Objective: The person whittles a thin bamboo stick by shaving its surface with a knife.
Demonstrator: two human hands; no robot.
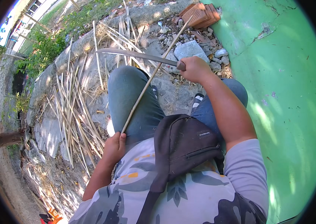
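My right hand (194,70) is closed round the handle of a machete (137,54), whose long, slightly curved blade points left above my knees. Low at my left hip, my left hand (113,148) grips the near end of a long thin wooden stick (146,85). The stick slants up and away to the right over my left thigh. Near the machete's handle the blade and the stick cross in view; whether they touch I cannot tell.
Many split sticks (76,112) lie in a loose pile on the stony ground at left. Ahead are a pale concrete block (191,51), rubble and stacked orange tiles (202,15). A green painted floor (277,93) spans the right. A black sling bag (182,145) hangs on my front.
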